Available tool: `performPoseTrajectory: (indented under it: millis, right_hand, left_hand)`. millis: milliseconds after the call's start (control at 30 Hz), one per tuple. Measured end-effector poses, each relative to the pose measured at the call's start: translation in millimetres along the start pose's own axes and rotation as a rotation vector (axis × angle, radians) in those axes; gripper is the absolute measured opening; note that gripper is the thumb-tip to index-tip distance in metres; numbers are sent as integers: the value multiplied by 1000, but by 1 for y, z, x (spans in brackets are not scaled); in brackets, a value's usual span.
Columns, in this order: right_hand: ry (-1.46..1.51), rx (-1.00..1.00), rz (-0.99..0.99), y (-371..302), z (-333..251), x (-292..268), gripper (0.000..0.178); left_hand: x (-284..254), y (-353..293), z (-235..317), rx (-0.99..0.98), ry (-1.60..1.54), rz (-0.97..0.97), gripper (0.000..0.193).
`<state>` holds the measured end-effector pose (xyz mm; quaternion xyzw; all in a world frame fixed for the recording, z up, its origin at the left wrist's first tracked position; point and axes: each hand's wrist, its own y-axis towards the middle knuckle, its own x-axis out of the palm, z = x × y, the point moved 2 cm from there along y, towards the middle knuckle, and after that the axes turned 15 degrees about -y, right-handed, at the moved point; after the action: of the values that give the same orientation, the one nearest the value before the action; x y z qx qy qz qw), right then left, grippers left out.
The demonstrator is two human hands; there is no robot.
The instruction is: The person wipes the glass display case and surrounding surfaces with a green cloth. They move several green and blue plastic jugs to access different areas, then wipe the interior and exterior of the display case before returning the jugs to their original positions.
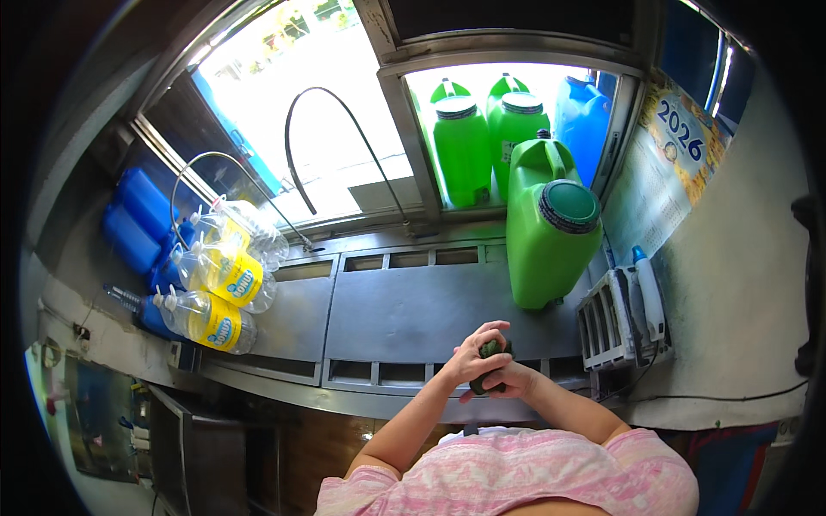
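Close in front of my body, both hands are closed round a small dark green and blackish thing (490, 350). My fingers cover most of it, so its kind is unclear. My left hand (470, 359) grips it from the left and above, its fingertips over the top. From the right and below, my right hand (514, 378) is wrapped round it. Both are raised at the near edge of a metal counter (404, 310). Just beyond them stands a large light green jug (551, 241) with a dark green round lid.
Several clear plastic bottles (222, 320) with yellow labels crowd the counter's left, beside blue containers (142, 215). Thin curved spouts (291, 146) rise at the back. Two green jugs (462, 155) and a blue one (582, 120) stand at the window. A grey slotted rack (609, 320) is at right.
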<state>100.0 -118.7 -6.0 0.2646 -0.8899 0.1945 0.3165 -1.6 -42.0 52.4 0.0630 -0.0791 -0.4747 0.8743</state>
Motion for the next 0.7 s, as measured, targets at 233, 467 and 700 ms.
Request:
performPoseTrajectory:
  millis: [233, 467, 700]
  right_hand:
    - [-519, 185, 368, 60, 11, 35, 30]
    - [-1521, 326, 911, 134, 32, 46, 32]
    - [-1828, 384, 915, 156, 40, 50, 26]
  left_hand:
    - [-45, -42, -3, -252, -222, 339, 25]
    - [-113, -66, -76, -244, -57, 989, 19]
    - [-140, -73, -114, -375, -161, 1216, 10]
